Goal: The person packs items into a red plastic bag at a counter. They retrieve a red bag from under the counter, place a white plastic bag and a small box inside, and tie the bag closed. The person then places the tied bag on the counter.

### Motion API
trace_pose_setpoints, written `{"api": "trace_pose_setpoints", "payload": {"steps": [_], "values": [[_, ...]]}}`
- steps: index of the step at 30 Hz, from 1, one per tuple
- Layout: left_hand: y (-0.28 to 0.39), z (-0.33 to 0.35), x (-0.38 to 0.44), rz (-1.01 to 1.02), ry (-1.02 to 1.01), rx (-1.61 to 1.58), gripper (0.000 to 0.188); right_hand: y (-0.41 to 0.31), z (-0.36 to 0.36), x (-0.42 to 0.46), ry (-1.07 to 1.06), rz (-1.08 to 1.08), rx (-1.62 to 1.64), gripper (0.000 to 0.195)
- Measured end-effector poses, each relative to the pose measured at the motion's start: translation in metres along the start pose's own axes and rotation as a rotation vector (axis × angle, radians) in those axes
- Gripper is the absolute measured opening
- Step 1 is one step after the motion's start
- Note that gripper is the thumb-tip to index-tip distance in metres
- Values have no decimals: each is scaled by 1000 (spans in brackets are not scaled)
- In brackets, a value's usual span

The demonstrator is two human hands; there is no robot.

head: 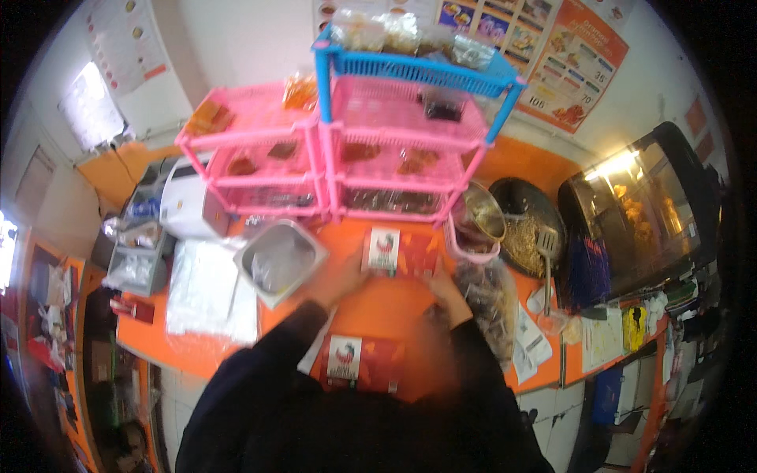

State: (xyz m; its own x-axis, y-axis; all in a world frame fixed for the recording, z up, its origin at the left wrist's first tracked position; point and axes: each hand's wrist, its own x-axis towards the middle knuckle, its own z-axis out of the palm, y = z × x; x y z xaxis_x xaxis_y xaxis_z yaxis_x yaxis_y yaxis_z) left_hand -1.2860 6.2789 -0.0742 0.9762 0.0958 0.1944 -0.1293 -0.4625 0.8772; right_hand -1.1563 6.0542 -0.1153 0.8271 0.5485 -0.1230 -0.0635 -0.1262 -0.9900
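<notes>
A flat red printed cardboard package [405,254] with a white panel bearing a logo and writing lies between my two hands over the orange counter [378,304]. At its left edge my left hand [348,281] grips it, with the fingers partly blurred. My right hand [447,292] has hold of its lower right corner. Closer to my body, a second red package [366,362] of the same print lies on the counter near the front edge. My dark sleeves cover both forearms. A sheet of paper [316,343] shows partly beside my left sleeve.
A metal pan [281,262] and plastic-wrapped white sheets [207,295] stand left. Pink shelf racks [328,130] rise behind. To the right are a pink basket [470,248], a plastic bag of packets [488,301], a black pan [529,236], a spatula [547,254] and a lit glass-fronted oven [644,207].
</notes>
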Motion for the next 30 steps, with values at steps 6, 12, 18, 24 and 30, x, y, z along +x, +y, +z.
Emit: {"api": "trace_pose_setpoints", "payload": {"steps": [6,12,18,24,30], "values": [[120,-41,-110,-244,-22,-214,67,-116,31,-160,-37,-186,-224,61],[125,-17,-242,-379,-10,356,70,-69,69,-262,-43,-21,-849,63],[91,-44,-291,-423,171,106,71,-184,176,-183,-64,-753,-781,43],[67,-110,-380,-571,241,-205,57,-121,465,-56,-842,-838,-657,21],[55,-176,-432,-623,461,-274,52,-97,534,-50,-794,-567,-1371,35]]}}
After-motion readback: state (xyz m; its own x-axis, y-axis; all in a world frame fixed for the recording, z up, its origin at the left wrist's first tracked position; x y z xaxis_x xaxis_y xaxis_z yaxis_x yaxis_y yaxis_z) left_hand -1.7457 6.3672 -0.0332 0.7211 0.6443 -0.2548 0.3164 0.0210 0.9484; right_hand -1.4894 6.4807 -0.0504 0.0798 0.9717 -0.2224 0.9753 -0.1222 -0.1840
